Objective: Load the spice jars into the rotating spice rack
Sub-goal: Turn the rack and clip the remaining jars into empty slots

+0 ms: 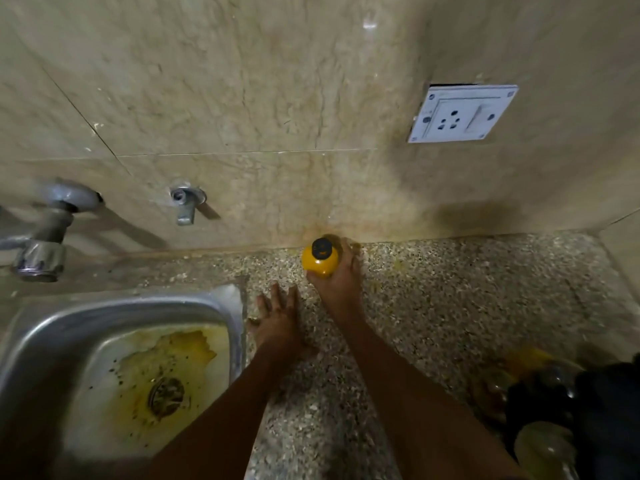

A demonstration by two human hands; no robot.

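A yellow spice jar [318, 260] with a black cap stands on the speckled granite counter [467, 306], close to the wall. My right hand [341, 275] is wrapped around the jar from the right side. My left hand [277, 317] lies flat on the counter, fingers spread, holding nothing, just beside the sink's rim. At the lower right, blurred and dark, stands the spice rack [550, 403] with several glass jars in it; its shape is hard to make out.
A steel sink [41, 341] with yellow stains fills the lower left. A tap [45, 233] and a small wall valve [187, 204] stick out above it. A white socket plate [462, 114] sits on the marble wall at the right.
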